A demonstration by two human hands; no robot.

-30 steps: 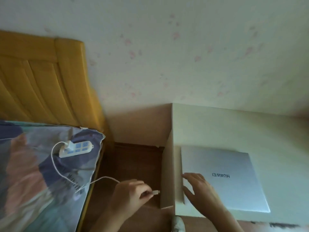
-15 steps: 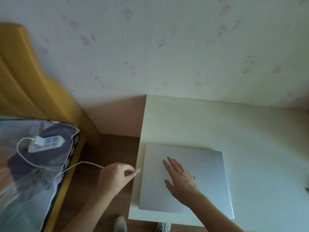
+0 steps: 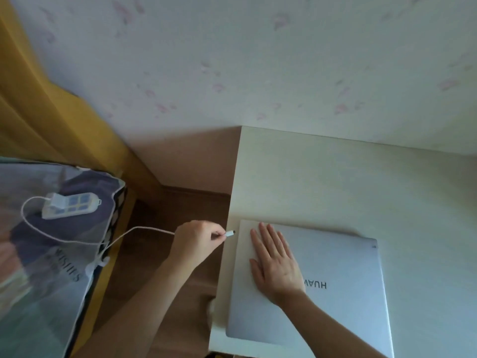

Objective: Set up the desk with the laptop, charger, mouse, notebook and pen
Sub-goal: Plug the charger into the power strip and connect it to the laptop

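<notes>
While the right hand point(image 3: 277, 264) lies flat to steady the laptop point(image 3: 335, 293) at the desk's point(image 3: 335, 182) left edge, the left hand point(image 3: 197, 241) pinches the charger plug point(image 3: 230, 233), prob. to plug it in.

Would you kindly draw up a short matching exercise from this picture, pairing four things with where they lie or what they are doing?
Things:
1. laptop
2. power strip
3. left hand
4. right hand

States:
A. lies on the patterned bedding
B. rests flat, fingers straight, on a silver lid
C. pinches the charger cable's plug beside the desk edge
D. lies closed on the pale desk

Pairs: 1-D, 2-A, 3-C, 4-B
</notes>
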